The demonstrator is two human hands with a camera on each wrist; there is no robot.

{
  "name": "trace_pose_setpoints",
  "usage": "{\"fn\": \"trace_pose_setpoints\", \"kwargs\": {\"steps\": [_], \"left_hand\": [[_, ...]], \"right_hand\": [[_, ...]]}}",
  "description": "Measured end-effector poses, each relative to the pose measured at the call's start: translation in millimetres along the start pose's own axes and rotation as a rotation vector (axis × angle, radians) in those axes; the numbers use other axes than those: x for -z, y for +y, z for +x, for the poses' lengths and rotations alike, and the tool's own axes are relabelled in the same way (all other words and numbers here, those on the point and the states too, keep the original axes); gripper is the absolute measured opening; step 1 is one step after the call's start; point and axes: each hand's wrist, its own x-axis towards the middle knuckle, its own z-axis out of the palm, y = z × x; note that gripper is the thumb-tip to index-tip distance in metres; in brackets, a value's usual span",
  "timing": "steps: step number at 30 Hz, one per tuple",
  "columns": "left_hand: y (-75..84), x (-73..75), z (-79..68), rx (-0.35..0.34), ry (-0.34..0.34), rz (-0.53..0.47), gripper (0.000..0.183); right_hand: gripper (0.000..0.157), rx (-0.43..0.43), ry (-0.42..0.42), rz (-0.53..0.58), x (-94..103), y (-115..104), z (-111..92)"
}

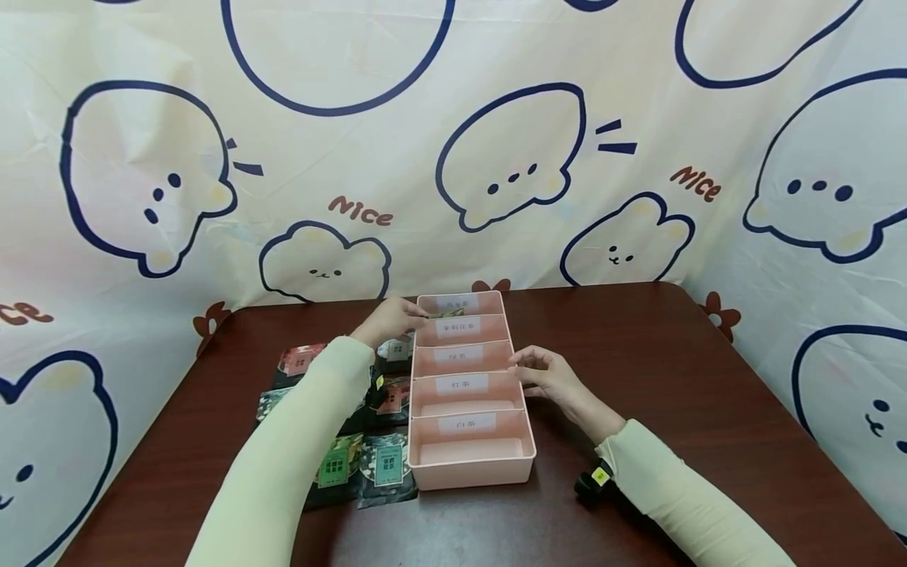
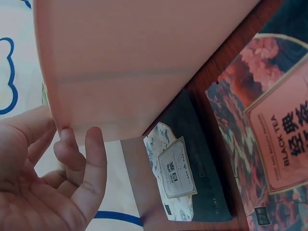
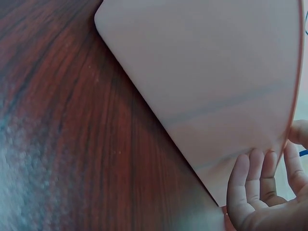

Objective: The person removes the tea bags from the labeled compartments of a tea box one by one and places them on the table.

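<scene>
A long pink divided box (image 1: pixel 468 472) stands mid-table, each compartment bearing a white label. My left hand (image 1: pixel 392 320) is at its far left rim, one finger reaching over the edge and others curled by the outer wall, as the left wrist view shows. Just past those fingertips, a green packet (image 1: pixel 448 313) lies in the farthest compartment, mostly hidden by the wall. My right hand (image 1: pixel 553 378) holds the opposite long side, thumb side over the rim and fingertips against the outer wall (image 3: pixel 211 86). The nearer compartments hold nothing visible.
Left of the box lie several dark tea pouches, including a teal one (image 1: pixel 388 468), a green one (image 1: pixel 338 465), a red black-tea pouch (image 2: pixel 288 139) and a white-labelled one (image 2: pixel 180 168). My left sleeve (image 1: pixel 283 449) covers some. A cartoon-print curtain (image 1: pixel 411 157) backs the brown table (image 1: pixel 638 354).
</scene>
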Motion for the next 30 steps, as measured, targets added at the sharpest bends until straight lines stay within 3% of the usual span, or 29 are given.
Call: {"fn": "trace_pose_setpoints", "kwargs": {"steps": [9,21,30], "left_hand": [[1.8,-1.0,0.6,-0.001,0.058,0.046,0.026],[2.5,6.3,-1.1,-0.046,0.222,-0.087,0.023],[17.5,30.8,-9.4,-0.198,0.354,-0.394,0.025]], "right_hand": [[0.025,-0.007,0.009,-0.018,-0.8,-2,-1],[0.021,-0.019,0.017,-0.013,-2.0,-3,-2],[0.021,-0.015,0.025,-0.022,-2.7,-3,-3]]}}
